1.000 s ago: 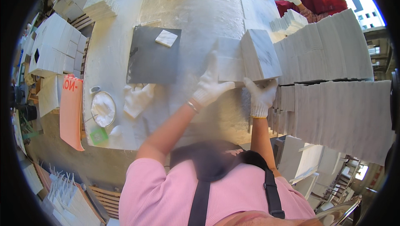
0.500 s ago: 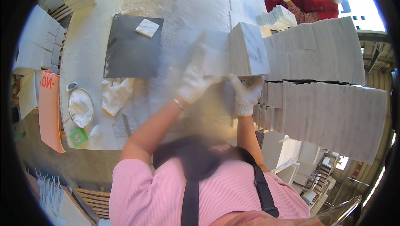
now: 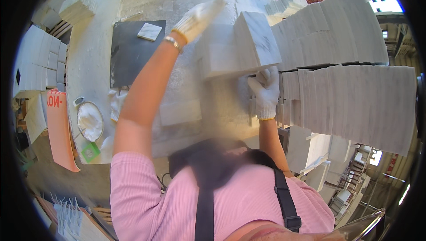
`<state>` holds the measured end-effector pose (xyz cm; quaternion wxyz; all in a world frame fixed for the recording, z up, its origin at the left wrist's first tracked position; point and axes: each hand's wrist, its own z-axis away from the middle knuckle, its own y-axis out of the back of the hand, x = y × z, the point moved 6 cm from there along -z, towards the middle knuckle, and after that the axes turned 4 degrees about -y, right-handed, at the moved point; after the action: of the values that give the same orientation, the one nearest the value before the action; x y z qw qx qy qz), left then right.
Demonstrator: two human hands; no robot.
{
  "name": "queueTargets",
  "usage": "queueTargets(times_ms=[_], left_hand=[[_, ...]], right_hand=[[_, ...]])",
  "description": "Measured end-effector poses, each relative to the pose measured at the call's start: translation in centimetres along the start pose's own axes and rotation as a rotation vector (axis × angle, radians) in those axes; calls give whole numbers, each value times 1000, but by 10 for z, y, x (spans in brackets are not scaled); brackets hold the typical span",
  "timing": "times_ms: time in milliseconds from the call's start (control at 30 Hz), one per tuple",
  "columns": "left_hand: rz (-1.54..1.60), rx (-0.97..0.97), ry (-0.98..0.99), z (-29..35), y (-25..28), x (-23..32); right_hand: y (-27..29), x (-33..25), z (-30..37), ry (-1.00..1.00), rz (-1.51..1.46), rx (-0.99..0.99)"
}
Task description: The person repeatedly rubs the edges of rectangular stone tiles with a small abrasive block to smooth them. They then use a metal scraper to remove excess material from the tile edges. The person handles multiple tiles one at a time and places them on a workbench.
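Observation:
My left hand (image 3: 200,18), in a white knit glove, reaches forward with its fingers stretched out and smeared by motion. It holds nothing visible and is over the table, beyond the pale tile stack (image 3: 218,56). Leaning against that stack on the right is a block of grey-veined marble tiles (image 3: 258,41). At the block's near edge is my gloved right hand (image 3: 266,91), thumb apart from slightly bent fingers. Its fingertips seem to touch the block's underside or near edge; whether they bear any weight I cannot tell.
Long rows of marble tiles (image 3: 355,103) stand to the right. A dark square plate (image 3: 135,54) carries one small tile (image 3: 149,31). Left lie a round dish with white stuff (image 3: 90,121), a green box (image 3: 90,152) and an orange panel (image 3: 63,130). A person in red works at far right.
My left hand has left the tiles' near edge and swung forward and slightly left. My right hand stays by the block, its fingers now more upright. The view has shifted slightly.

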<state>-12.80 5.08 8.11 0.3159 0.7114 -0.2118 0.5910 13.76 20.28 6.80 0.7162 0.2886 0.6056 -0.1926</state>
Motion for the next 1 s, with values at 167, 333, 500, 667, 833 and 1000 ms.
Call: queueTargets(times_ms=[167, 333, 500, 667, 833, 1000], left_hand=[[-190, -166, 164, -56, -38, 17], [-141, -17, 126, -63, -62, 11], [-26, -41, 143, -65, -65, 1], [426, 156, 108, -43, -64, -1], [632, 390, 54, 23, -90, 0], [637, 342, -93, 43, -122, 18]], right_hand=[[6, 5, -2, 13, 187, 160], [5, 14, 0, -34, 144, 204], [7, 15, 2, -71, 259, 183], [6, 0, 6, -81, -248, 46], [2, 15, -15, -148, -670, 180], [2, 37, -37, -195, -400, 115]])
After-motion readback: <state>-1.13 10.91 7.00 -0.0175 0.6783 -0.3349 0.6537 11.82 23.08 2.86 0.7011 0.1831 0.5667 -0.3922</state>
